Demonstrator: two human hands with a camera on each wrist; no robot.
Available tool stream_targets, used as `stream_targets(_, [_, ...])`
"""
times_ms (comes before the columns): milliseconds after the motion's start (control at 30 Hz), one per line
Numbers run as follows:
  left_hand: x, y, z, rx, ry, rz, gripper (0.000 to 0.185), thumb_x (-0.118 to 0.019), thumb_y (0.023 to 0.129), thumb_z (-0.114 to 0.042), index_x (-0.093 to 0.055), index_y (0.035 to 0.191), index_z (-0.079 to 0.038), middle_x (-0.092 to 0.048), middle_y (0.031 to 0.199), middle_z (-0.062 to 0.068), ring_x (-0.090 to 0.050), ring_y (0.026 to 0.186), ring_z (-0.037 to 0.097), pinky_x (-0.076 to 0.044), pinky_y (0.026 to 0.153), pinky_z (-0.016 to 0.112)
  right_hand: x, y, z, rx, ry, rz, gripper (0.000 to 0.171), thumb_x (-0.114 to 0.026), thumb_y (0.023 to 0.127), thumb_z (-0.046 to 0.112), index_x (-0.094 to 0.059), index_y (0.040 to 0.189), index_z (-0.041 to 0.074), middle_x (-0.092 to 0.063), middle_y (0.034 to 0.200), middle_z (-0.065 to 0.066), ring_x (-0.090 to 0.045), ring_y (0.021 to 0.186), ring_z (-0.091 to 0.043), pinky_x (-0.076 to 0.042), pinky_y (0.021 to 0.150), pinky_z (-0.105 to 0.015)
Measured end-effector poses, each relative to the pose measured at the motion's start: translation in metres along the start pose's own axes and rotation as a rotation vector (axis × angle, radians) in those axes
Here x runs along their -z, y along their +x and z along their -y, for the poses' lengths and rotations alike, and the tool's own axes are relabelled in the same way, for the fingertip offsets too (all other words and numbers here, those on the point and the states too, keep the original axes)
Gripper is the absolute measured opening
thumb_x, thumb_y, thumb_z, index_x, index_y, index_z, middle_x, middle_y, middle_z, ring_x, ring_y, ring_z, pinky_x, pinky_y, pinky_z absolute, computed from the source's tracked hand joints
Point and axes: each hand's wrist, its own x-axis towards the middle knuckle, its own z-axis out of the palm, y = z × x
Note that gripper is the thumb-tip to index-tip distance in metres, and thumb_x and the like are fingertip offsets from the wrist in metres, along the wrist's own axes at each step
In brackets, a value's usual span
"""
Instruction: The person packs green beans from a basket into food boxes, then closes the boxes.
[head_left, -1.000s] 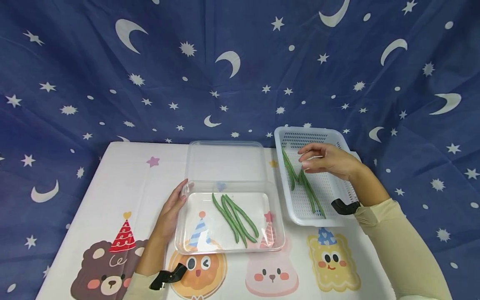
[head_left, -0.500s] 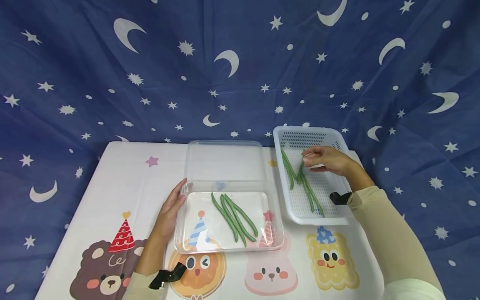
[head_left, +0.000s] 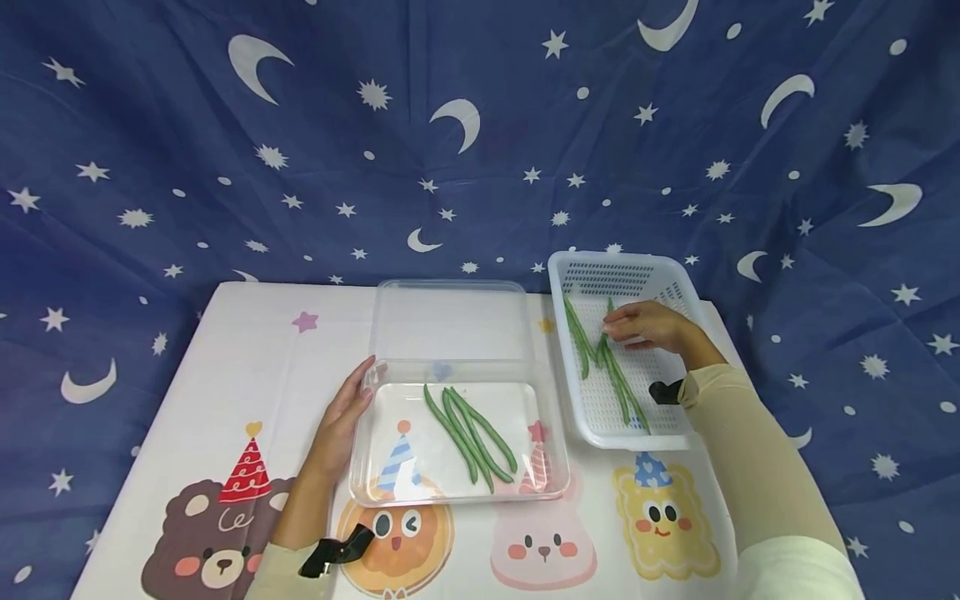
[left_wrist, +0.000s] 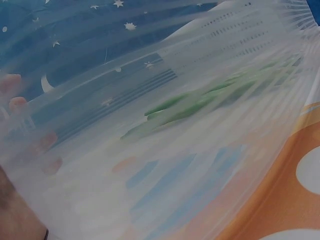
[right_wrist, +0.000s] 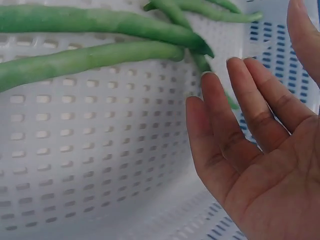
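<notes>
A person's left hand grips the box by its back left corner in the head view, while the right hand reaches into the basket, fingers over its beans. Three beans lie slanted in the box and others lie in the basket; the work looks partway along, the basket's share left. The lid lies off, behind the box. Box and basket stand just beside each other, the basket near the table's far right corner; the box has bare floor left of its beans.

From the left wrist, beans show hazily through the box's wall.

In the right wrist view, the right hand is spread, thumb apart, holding nothing, fingertips close to bean ends; contact is unclear. Bare basket floor offers room alongside.
</notes>
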Motion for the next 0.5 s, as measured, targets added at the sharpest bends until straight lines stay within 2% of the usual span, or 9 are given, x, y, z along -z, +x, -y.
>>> stream_targets(167, [-0.003, 0.000, -0.001, -0.003, -0.002, 0.015, 0.054, -0.041, 0.110, -0.028, -0.028, 0.162, -0.025, -0.020, 0.171, 0.004, -0.011, 0.159, 0.027, -0.010, 0.126, 0.057, -0.001, 0.003, -0.012, -0.041, 0.003, -0.021, 0.062, -0.070, 0.098, 0.033, -0.049, 0.145, -0.001, -0.054, 0.146, -0.022, -0.053, 0.135, -0.038, -0.045, 0.112, -0.055])
stream_targets(267, [-0.003, 0.000, -0.002, 0.002, 0.012, 0.002, 0.054, -0.042, 0.110, -0.029, -0.029, 0.162, -0.025, -0.020, 0.171, 0.003, -0.011, 0.159, 0.026, -0.010, 0.127, 0.056, -0.002, 0.007, -0.019, -0.051, 0.011, -0.036, 0.059, -0.072, 0.097, 0.034, -0.053, 0.142, 0.001, -0.062, 0.137, -0.014, -0.059, 0.127, -0.031, -0.048, 0.109, -0.052])
stream_targets(400, [-0.001, -0.002, -0.002, 0.002, 0.005, -0.003, 0.054, -0.042, 0.110, -0.028, -0.029, 0.162, -0.024, -0.018, 0.172, 0.003, -0.009, 0.160, 0.027, -0.008, 0.127, 0.057, -0.006, 0.012, -0.024, -0.062, 0.027, -0.035, 0.057, -0.073, 0.095, 0.034, -0.057, 0.140, 0.003, -0.067, 0.117, 0.002, -0.059, 0.111, -0.020, -0.052, 0.097, -0.040])
stream_targets(500, [-0.001, -0.002, -0.002, 0.001, 0.006, 0.006, 0.054, -0.041, 0.110, -0.028, -0.028, 0.162, -0.024, -0.017, 0.172, 0.002, -0.009, 0.160, 0.028, -0.008, 0.126, 0.058, -0.008, 0.015, -0.024, -0.074, 0.044, -0.017, 0.057, -0.073, 0.096, 0.033, -0.056, 0.141, 0.003, -0.065, 0.108, 0.007, -0.055, 0.102, -0.016, -0.050, 0.087, -0.034])
